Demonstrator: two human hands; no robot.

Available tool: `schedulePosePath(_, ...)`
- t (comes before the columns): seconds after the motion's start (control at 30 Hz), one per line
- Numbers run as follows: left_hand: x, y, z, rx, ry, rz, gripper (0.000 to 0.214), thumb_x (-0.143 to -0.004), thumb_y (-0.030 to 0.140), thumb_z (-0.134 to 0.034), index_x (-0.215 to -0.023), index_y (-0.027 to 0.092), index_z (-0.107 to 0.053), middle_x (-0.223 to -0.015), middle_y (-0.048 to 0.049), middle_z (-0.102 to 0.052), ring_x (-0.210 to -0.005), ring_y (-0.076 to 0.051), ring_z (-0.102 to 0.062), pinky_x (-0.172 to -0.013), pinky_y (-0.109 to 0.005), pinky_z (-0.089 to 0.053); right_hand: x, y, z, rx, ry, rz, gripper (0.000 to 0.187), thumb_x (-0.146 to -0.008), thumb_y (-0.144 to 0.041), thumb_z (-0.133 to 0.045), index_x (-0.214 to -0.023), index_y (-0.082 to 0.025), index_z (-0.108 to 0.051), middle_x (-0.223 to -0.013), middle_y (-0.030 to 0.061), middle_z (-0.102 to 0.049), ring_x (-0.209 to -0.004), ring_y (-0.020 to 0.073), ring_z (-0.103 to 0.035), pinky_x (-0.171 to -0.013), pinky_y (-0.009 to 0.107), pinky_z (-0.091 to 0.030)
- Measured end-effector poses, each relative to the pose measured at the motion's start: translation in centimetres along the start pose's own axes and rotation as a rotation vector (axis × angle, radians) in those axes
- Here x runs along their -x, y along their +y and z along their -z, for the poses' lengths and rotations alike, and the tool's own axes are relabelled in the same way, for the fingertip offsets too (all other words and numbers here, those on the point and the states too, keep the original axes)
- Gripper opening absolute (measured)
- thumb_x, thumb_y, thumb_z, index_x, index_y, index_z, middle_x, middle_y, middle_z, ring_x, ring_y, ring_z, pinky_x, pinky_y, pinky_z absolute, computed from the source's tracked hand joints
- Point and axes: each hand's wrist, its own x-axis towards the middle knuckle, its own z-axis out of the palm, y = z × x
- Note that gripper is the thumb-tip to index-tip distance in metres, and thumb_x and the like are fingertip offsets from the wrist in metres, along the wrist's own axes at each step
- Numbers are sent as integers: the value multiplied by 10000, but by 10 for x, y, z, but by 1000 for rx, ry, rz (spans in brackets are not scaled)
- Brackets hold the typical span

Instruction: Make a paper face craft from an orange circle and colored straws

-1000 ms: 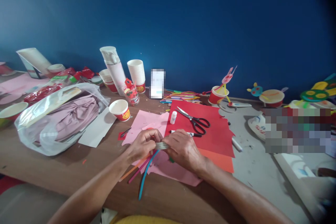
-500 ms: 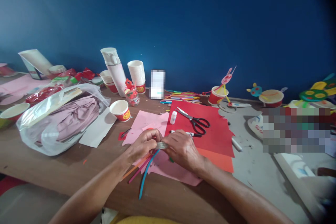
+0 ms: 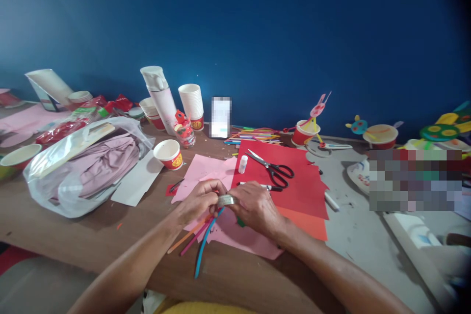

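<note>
My left hand [image 3: 200, 201] and my right hand [image 3: 255, 208] meet over the pink paper [image 3: 209, 169], both closed around a small roll of tape [image 3: 225, 200] held between the fingertips. A bundle of coloured straws, a blue straw [image 3: 203, 248], a pink one and an orange one, hangs from under my left hand toward the table's front edge. Just beyond my hands lie a marker [image 3: 263, 187] and black-handled scissors [image 3: 274, 169] on a red paper sheet [image 3: 294, 181].
A wooden table [image 3: 91, 240] holds a plastic bag of mauve cloth [image 3: 84, 164], a red paper cup [image 3: 168, 153], stacked cups [image 3: 192, 105], a small white glue bottle [image 3: 243, 164], loose straws [image 3: 253, 135] and paper-cup craft figures [image 3: 307, 130] at the back right.
The tape roll has turned a little between my fingers and now shows its ring. My hands stay in the same spot.
</note>
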Motion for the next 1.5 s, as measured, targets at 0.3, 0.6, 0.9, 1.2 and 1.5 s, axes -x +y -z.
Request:
schedulePosePath(0.3, 6, 7, 6, -20, 33, -116, 110, -756, 197, -556, -818, 129, -617, -595, 14, -576, -461, -72, -500, -472, -188, -396, -4, -7, 12, -542, -94, -387, 89, -803, -239, -590, -851, -190, -648, -757, -6, -655, -676, 135, -593, -604, 215, -436)
schedulePosePath(0.6, 9, 5, 7, -5, 34, -153, 187, -746, 231, -620, -907, 146, -661, -793, -42, -647, -535, -84, -533, -500, -199, -425, -5, -7, 18, -635, -140, -384, 153, -802, -296, -602, -877, -177, -663, -732, 8, -648, -641, 136, -582, -578, 227, -455)
schedulePosePath(0.9, 11, 5, 9, -20, -23, -186, 100, -741, 215, -653, -824, 166, -685, -739, -16, -623, -636, -103, -534, -573, -213, -417, -3, -6, 19, -670, -197, -315, 133, -786, -272, -628, -855, -164, -663, -766, 0, -644, -682, 120, -584, -611, 210, -452)
schedulePosePath(1.2, 11, 3, 12, -126, -12, -188, 104, -752, 212, -622, -835, 162, -661, -734, -12, -620, -625, -100, -528, -559, -196, -401, -6, -10, 24, -732, -274, -349, 123, -772, -252, -632, -854, -168, -670, -755, 3, -650, -635, 118, -577, -586, 214, -455)
schedulePosePath(1.5, 14, 12, 9, -411, -37, -179, 114, -810, 235, -509, -750, 156, -565, -647, 28, -547, -573, -84, -480, -532, -188, -371, -6, -9, 22, -770, -356, -405, 115, -766, -240, -633, -837, -153, -661, -701, -6, -614, -590, 97, -546, -559, 189, -432)
